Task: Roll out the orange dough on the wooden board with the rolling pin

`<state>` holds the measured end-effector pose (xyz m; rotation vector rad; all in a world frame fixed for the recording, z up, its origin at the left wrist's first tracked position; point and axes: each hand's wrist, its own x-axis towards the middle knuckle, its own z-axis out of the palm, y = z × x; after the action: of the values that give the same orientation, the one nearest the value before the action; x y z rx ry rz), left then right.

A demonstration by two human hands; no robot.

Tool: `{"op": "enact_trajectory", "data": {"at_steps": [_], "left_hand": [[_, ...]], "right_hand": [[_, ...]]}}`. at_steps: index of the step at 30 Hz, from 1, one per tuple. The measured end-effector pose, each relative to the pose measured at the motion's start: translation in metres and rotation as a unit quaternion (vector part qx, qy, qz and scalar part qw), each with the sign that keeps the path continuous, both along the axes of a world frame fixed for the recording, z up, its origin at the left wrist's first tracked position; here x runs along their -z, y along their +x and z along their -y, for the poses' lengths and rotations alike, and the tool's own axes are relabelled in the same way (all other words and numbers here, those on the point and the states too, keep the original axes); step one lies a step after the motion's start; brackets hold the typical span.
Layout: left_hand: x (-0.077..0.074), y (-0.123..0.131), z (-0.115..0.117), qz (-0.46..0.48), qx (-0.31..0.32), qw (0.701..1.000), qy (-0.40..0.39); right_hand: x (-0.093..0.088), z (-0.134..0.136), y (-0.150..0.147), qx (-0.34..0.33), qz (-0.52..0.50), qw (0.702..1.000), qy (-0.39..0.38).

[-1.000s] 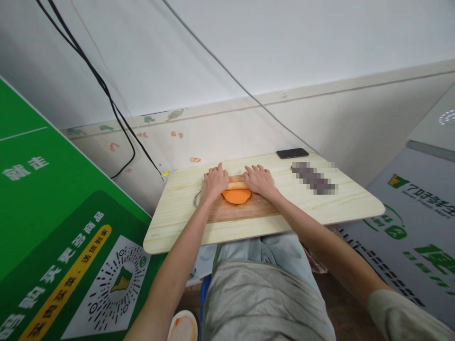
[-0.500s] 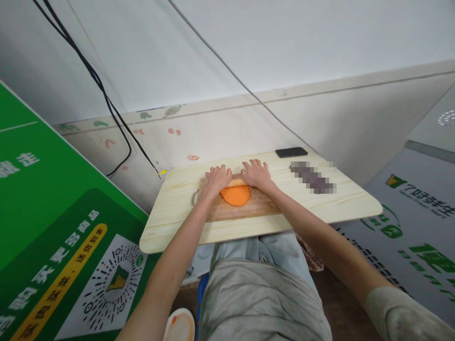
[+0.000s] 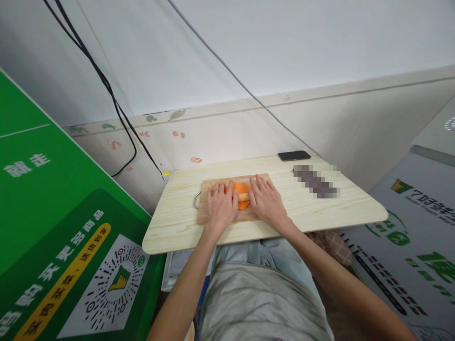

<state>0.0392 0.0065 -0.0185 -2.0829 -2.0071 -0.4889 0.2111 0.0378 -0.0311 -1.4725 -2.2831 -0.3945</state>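
A flattened sheet of orange dough (image 3: 242, 187) lies on a wooden cutting board (image 3: 204, 215) with a metal loop handle (image 3: 196, 200) at its left end. Across the dough lies a light wooden rolling pin (image 3: 243, 197); dough shows both beyond it and on its near side. My left hand (image 3: 223, 202) rests over the pin's left end, palm down, fingers stretched forward and apart. Over the right end is my right hand (image 3: 266, 199), also open, its fingers pointing away from me. Both hands cover the pin's ends.
The board sits on a pale wood-grain table (image 3: 170, 232). A black phone (image 3: 294, 156) lies near its far edge, with a pixelated dark item (image 3: 316, 181) closer to me. Black cables (image 3: 106, 85) hang at left. A green printed panel (image 3: 88, 199) flanks the table.
Both hands have drawn the rolling pin toward me, from the dough's far edge to nearer its near edge. More dough now shows beyond the pin. The view has shifted slightly.
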Motion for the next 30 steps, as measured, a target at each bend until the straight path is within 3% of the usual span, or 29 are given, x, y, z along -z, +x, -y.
{"op": "enact_trajectory", "data": {"at_steps": [9,15,19,25,30], "left_hand": [[0.013,-0.002,0.030,-0.014,0.032,0.998,0.052],[0.015,-0.005,0.031,-0.009,0.040,0.998,0.047],[0.008,-0.007,0.010,0.000,0.036,0.999,0.015],[-0.004,-0.010,-0.039,0.025,0.007,0.999,-0.034],[-0.015,-0.013,-0.080,0.046,-0.020,0.995,-0.086]], "right_hand": [[0.007,0.041,0.002,0.017,-0.029,0.999,0.004],[0.005,0.045,0.002,0.018,-0.037,0.999,-0.003],[-0.001,0.022,0.002,0.011,-0.017,0.999,-0.033],[-0.009,-0.031,-0.005,0.022,-0.013,0.999,-0.033],[-0.019,-0.068,-0.011,0.051,-0.009,0.993,-0.108]]}}
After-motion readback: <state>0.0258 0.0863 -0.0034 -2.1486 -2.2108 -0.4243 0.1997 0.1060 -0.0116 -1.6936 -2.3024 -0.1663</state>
